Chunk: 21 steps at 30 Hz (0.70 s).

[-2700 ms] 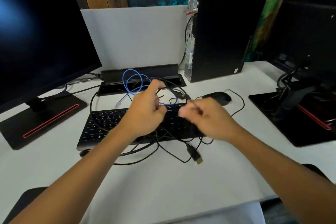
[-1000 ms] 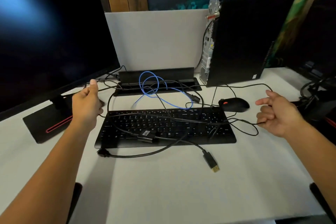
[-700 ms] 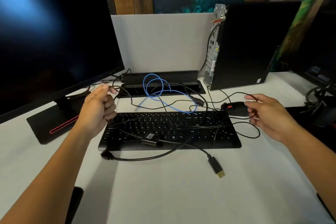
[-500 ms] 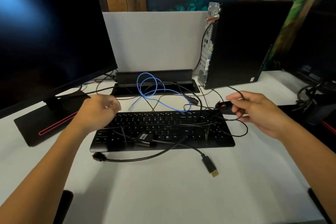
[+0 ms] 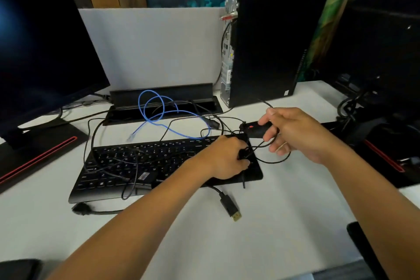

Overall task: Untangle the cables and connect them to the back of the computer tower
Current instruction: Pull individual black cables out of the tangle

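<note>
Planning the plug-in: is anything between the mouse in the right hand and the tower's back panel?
No solid object. The right hand holds the mouse just in front of the tower; only looped black cables, gripped by the left hand, tangle its cord.

Front of desk open, back crowded.
Bare desk near the edge; cables over keyboard, monitor left, tower right block the rear.
</note>
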Each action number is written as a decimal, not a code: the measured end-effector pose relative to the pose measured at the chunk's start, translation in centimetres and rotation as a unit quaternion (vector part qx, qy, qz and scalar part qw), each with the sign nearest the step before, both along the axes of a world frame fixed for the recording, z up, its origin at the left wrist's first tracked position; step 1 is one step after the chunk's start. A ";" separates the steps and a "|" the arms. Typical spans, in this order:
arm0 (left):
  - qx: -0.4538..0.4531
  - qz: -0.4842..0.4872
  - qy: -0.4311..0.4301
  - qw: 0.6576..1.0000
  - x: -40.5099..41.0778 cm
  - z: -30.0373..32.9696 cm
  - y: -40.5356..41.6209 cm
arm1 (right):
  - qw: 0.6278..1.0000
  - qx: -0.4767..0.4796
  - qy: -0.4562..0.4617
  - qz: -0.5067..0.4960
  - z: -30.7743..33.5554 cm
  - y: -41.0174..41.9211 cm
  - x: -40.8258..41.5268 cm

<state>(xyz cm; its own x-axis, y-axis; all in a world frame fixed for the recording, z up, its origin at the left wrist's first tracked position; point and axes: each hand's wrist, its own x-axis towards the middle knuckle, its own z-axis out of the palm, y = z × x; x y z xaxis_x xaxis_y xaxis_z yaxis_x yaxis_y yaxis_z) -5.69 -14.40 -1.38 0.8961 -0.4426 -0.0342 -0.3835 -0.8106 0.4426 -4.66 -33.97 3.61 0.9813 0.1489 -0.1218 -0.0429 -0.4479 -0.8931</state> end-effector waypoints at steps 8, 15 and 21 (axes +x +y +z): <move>-0.167 0.102 -0.112 0.974 -1.9 -0.9 3.4 | 0.899 0.387 0.045 -0.202 0.1 -2.1 2.4; -0.182 0.115 -0.058 0.975 -2.4 0.9 9.0 | 0.897 0.437 0.049 -0.045 -1.3 0.5 3.9; -0.431 0.180 0.029 0.884 -1.9 1.2 9.5 | 0.991 0.041 -0.077 0.101 -3.7 3.8 3.8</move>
<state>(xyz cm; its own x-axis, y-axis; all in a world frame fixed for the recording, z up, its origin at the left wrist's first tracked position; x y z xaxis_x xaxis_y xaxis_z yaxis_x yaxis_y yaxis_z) -7.61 -4.85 -0.16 0.9919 -0.0133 0.1266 -0.1263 -0.2272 0.9656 -0.87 -30.21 -0.07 0.9366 0.3471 0.0478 0.1802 -0.3600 -0.9154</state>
